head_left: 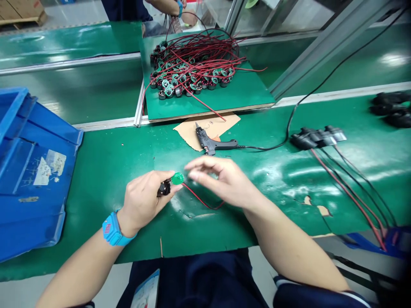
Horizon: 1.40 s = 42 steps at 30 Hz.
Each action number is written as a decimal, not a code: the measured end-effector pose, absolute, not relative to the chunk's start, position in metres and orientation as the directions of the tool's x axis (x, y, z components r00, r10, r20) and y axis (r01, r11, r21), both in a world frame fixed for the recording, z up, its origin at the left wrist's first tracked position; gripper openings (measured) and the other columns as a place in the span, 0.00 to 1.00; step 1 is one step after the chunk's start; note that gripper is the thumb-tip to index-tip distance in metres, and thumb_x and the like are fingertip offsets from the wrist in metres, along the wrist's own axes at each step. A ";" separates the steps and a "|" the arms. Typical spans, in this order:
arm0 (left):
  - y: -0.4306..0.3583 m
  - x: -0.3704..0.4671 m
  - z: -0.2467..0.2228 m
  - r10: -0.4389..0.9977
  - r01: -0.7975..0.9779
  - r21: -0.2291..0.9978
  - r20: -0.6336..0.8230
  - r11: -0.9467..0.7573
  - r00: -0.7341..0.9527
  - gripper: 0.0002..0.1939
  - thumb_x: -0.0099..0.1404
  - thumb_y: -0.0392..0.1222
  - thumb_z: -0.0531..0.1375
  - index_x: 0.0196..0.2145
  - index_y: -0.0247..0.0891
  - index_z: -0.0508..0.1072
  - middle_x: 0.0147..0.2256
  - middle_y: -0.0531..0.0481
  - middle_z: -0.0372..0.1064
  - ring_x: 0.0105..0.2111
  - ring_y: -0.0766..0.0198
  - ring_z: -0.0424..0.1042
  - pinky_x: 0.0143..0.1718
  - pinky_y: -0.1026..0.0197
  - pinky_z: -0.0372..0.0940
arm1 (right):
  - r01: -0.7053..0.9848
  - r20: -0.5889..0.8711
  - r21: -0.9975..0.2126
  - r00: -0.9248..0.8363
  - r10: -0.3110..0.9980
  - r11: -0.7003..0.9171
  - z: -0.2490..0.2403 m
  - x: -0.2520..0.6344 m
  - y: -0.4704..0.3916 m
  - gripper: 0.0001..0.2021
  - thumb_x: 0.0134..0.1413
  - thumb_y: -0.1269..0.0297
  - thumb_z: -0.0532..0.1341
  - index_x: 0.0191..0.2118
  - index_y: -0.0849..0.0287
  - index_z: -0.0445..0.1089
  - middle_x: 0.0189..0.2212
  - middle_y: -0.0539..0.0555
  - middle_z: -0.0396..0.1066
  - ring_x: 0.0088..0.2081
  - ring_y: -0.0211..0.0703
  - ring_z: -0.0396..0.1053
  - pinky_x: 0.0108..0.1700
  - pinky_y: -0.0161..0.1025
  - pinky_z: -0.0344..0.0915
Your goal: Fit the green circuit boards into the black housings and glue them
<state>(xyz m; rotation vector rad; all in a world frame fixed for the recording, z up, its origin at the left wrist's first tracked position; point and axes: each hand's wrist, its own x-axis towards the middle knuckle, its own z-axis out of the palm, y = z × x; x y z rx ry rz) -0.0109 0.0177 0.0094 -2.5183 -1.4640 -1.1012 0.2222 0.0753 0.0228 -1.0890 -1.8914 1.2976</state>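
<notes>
My left hand [144,194], with a blue watch on its wrist, is closed around a small black motor [164,188]. A round green circuit board [177,178] shows at its thumb and fingertips, face up. From the board a red wire [201,200] curves to the right over the table, passing under my right hand [221,177]. That hand hovers just right of the board with thumb and fingers apart, holding nothing that I can see. Beyond both hands a black glue gun [215,143] lies on a piece of brown cardboard [229,123].
A raised green board [253,92] bears a heap of motors with red wires [192,70]. On the left stands a blue bin [48,184]. The glue gun's black cable [290,124] runs right, near black parts with wires [317,137]. Across the bench is another person's arm [163,6].
</notes>
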 end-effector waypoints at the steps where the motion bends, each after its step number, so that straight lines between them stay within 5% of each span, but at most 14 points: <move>1: 0.018 -0.012 0.010 0.753 0.773 0.311 0.583 -0.554 0.305 0.14 0.70 0.50 0.64 0.47 0.39 0.71 0.36 0.49 0.80 0.32 0.64 0.81 0.35 0.65 0.74 | 0.446 0.109 -0.838 -0.428 0.897 0.315 0.020 0.231 0.085 0.12 0.63 0.59 0.62 0.48 0.58 0.74 0.43 0.58 0.78 0.44 0.48 0.74 0.48 0.48 0.69; 3: 0.017 -0.013 0.011 0.764 0.785 0.318 0.580 -0.532 0.283 0.14 0.70 0.50 0.64 0.46 0.38 0.71 0.36 0.48 0.80 0.32 0.63 0.81 0.35 0.65 0.74 | 0.741 0.205 -0.537 -0.349 0.915 0.403 0.011 0.250 0.105 0.19 0.59 0.66 0.60 0.56 0.59 0.71 0.52 0.63 0.75 0.54 0.59 0.70 0.57 0.58 0.63; 5: 0.017 -0.015 0.011 0.783 0.803 0.324 0.565 -0.500 0.259 0.14 0.70 0.50 0.64 0.46 0.38 0.71 0.36 0.48 0.80 0.32 0.63 0.81 0.34 0.65 0.74 | 0.885 0.139 -0.299 -0.330 0.934 0.357 0.000 0.265 0.123 0.25 0.55 0.71 0.58 0.60 0.63 0.67 0.54 0.67 0.73 0.55 0.65 0.68 0.58 0.61 0.61; 8: 0.018 -0.017 0.011 0.807 0.836 0.311 0.541 -0.452 0.236 0.14 0.71 0.50 0.63 0.47 0.38 0.71 0.36 0.48 0.80 0.32 0.63 0.81 0.34 0.65 0.74 | 0.927 0.067 -0.192 -0.316 0.946 0.323 -0.007 0.273 0.133 0.28 0.54 0.72 0.56 0.62 0.64 0.66 0.48 0.68 0.74 0.50 0.64 0.70 0.51 0.57 0.66; 11: 0.021 -0.020 0.011 0.818 0.868 0.273 0.530 -0.414 0.223 0.13 0.72 0.51 0.62 0.46 0.38 0.71 0.36 0.48 0.80 0.32 0.61 0.81 0.35 0.64 0.74 | 0.885 0.157 -0.293 -0.329 0.931 0.362 0.003 0.270 0.123 0.22 0.57 0.69 0.56 0.57 0.58 0.69 0.45 0.62 0.74 0.45 0.59 0.71 0.45 0.52 0.68; 14: 0.024 -0.022 0.012 0.813 0.891 0.229 0.540 -0.393 0.220 0.13 0.72 0.50 0.61 0.45 0.37 0.70 0.36 0.47 0.80 0.33 0.61 0.81 0.35 0.62 0.74 | 0.688 0.210 -0.594 -0.367 0.906 0.417 0.024 0.266 0.106 0.09 0.63 0.60 0.60 0.46 0.55 0.72 0.38 0.56 0.74 0.37 0.50 0.71 0.39 0.47 0.68; 18: 0.026 -0.025 0.015 0.801 0.902 0.200 0.558 -0.382 0.216 0.13 0.73 0.49 0.60 0.45 0.35 0.71 0.36 0.47 0.80 0.33 0.60 0.80 0.34 0.62 0.73 | 0.470 0.177 -0.777 -0.475 0.862 0.418 0.040 0.262 0.089 0.16 0.64 0.50 0.61 0.29 0.54 0.66 0.25 0.51 0.65 0.25 0.43 0.63 0.27 0.42 0.61; 35: 0.022 -0.021 0.021 0.758 0.892 0.146 0.595 -0.428 0.267 0.11 0.74 0.46 0.60 0.45 0.33 0.69 0.35 0.47 0.79 0.30 0.61 0.79 0.32 0.61 0.70 | 0.446 0.212 -0.753 -0.532 0.820 0.484 0.042 0.238 0.071 0.17 0.64 0.52 0.64 0.29 0.54 0.62 0.24 0.46 0.61 0.23 0.36 0.58 0.25 0.37 0.56; 42: 0.024 -0.021 0.018 0.761 0.886 0.152 0.588 -0.438 0.275 0.12 0.74 0.45 0.60 0.46 0.32 0.69 0.34 0.46 0.78 0.30 0.60 0.78 0.31 0.60 0.70 | 0.527 0.301 -0.592 -0.558 0.773 0.610 0.042 0.237 0.064 0.18 0.64 0.46 0.62 0.33 0.57 0.67 0.25 0.47 0.68 0.24 0.35 0.66 0.27 0.34 0.61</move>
